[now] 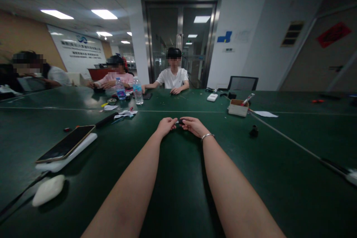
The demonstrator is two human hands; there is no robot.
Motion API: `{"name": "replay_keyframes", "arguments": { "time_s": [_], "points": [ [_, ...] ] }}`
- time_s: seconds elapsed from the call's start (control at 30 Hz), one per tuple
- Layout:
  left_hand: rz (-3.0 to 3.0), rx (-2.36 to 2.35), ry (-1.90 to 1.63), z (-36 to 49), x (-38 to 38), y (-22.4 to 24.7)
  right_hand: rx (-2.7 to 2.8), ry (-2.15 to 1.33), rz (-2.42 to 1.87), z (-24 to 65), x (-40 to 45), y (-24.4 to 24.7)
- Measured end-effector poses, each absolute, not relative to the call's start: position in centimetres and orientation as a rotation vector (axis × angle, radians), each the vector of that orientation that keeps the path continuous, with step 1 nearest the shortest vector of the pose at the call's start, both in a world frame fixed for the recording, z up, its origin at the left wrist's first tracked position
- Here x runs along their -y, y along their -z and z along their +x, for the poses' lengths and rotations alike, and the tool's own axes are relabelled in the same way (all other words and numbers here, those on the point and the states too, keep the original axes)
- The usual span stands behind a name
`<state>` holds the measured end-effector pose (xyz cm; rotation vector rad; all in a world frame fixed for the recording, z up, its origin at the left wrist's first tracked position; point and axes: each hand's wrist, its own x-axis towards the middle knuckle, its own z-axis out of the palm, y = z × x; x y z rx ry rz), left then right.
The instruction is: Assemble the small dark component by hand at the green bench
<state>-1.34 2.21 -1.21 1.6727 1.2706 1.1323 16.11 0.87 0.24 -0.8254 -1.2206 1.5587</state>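
Both arms reach straight out over the green table (178, 178), and the hands meet near its middle seam. My right hand (194, 126), with a silver bracelet (207, 136) at its wrist, pinches a small black piece (181, 122). A pale, shiny tip (176, 122) points from it toward my left hand (166, 126). The fingers of that hand are closed around the tip's end. What exact kind of thing this is cannot be made out, as fingertips cover most of it.
On the left lie a phone (68, 143) on a white box (80, 152) and a white rounded object (48, 190). Water bottles (138, 93) stand farther off. At right are a small open box (238, 109) and a black object (253, 131). Several people sit across the table.
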Motion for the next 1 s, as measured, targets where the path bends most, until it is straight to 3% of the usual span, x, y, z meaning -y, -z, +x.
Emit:
{"name": "replay_keyframes", "arguments": {
  "time_s": [1.0],
  "points": [
    [1.738, -1.443, -1.061, -1.4, -2.4, 1.19, 1.312, -1.584, -0.745, 16.34, -1.14, 0.05]
  ]
}}
